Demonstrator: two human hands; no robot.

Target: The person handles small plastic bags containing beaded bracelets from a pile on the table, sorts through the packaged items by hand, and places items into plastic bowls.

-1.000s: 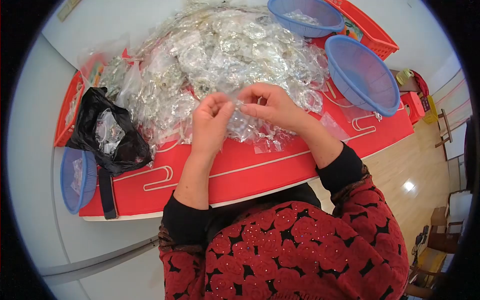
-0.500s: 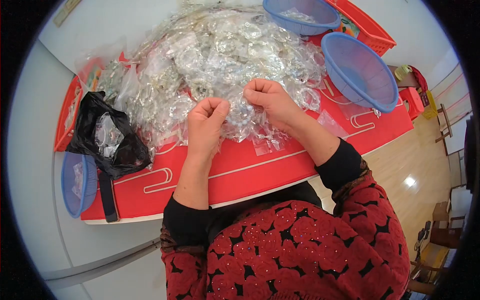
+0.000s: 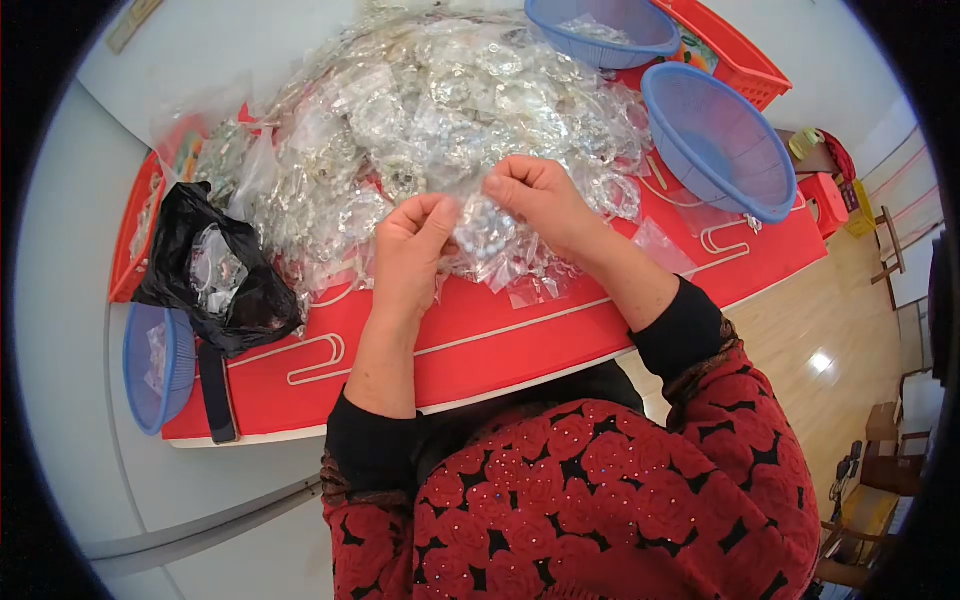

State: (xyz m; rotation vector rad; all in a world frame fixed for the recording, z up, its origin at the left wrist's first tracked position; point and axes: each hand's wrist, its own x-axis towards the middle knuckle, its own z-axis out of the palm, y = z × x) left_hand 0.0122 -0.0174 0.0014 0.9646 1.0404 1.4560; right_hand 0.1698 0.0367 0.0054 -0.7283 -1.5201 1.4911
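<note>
Between my hands hangs a small clear plastic bag (image 3: 483, 232) with a pale bluish beaded bracelet inside. My left hand (image 3: 412, 240) pinches its left top corner between thumb and forefinger. On the other side, my right hand (image 3: 540, 200) pinches the right top corner, fingers curled in. Right behind and below the hands spreads a large heap of clear bags (image 3: 450, 100) with beaded jewellery in them. The bag's outline is hard to tell from the heap behind it.
A black plastic bag (image 3: 180, 285) holding clear packets lies left, near a blue basket (image 3: 175, 370) and a black strap (image 3: 217, 395). Two more blue baskets, one nearer (image 3: 720, 145) and one farther (image 3: 600, 35), stand right. Red crates (image 3: 735, 60) flank the red tabletop (image 3: 500, 350).
Both hands stay almost in place, still pinching the bag. The right hand has shifted very slightly left, and the bag between them has moved a little.
</note>
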